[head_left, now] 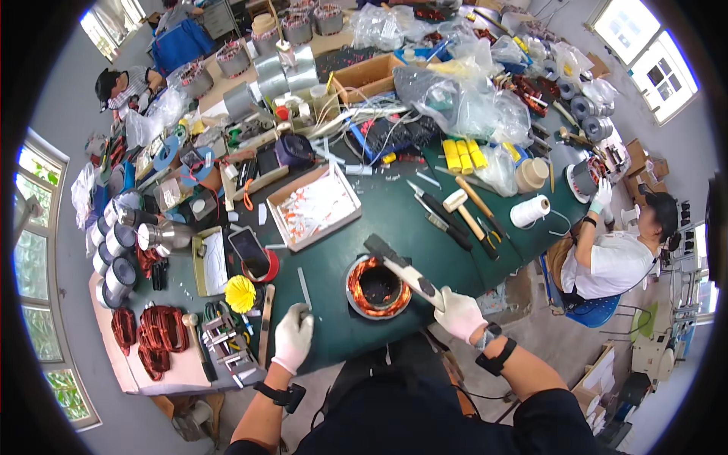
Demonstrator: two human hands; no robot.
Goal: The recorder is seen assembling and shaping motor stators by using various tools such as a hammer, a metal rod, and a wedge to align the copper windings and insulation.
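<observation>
A motor stator [351, 285] with copper windings round its dark bore stands upright at the table's near edge. My gloved right hand [458, 314] is closed round a flat tool [410, 274] with a pale handle and a dark, broad end. That end reaches over the stator's far rim; whether it touches the windings I cannot tell. Left of the stator, my gloved left hand [293, 337] is closed by the table edge, its palm hidden. A thin white strip [303, 287] lies just beyond its fingers.
A box of white and orange pieces [315, 206] stands beyond the stator. Right of it lie a mallet [457, 202], pliers [492, 239] and a thread spool [529, 211]. Copper coils [163, 330] and a phone [249, 251] are on the left. A seated co-worker [618, 254] handles another stator at right.
</observation>
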